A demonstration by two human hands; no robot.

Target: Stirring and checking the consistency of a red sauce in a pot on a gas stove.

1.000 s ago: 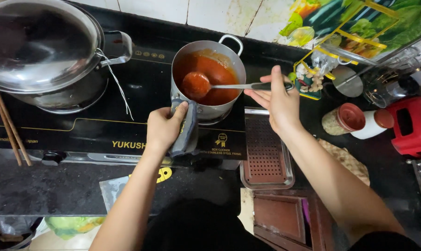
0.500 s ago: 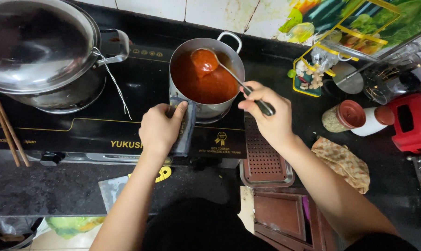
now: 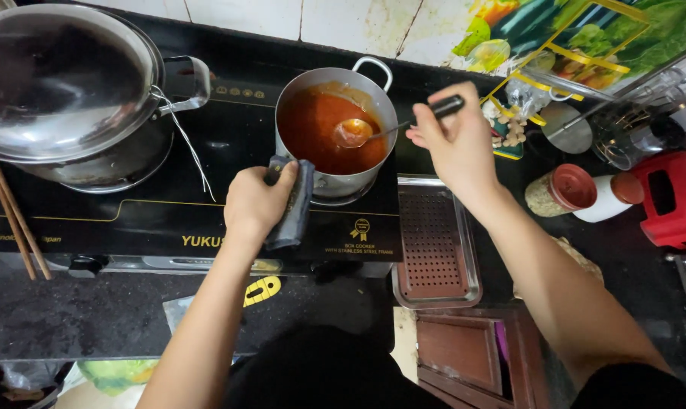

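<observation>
We've got a shiny steel pot (image 3: 335, 121) sitting on the right half of a glossy black induction cooktop (image 3: 131, 220), about half full of thick orange-red sauce (image 3: 320, 129). Our left hand (image 3: 256, 204) is closed around a folded dark cloth (image 3: 291, 204) pressed against the pot's near handle. Our right hand (image 3: 456, 144) is pinched shut on the black grip of a metal ladle (image 3: 358, 132), whose rounded bowl sits in the sauce, coated orange, with the thin shaft running over the right rim.

On the left burner there's a big round wok with a domed steel lid (image 3: 59, 79), smooth and reflective, with wooden chopsticks (image 3: 14, 220) lying at the cooktop's left edge.

Room-wise: just right of the cooktop sits a perforated steel tray (image 3: 438, 242), flat with a raised lip. Further right it's crowded, with a brown-lidded jar (image 3: 559, 193) and a red plastic box (image 3: 672, 197). The black strip between pot and wok is open.
</observation>
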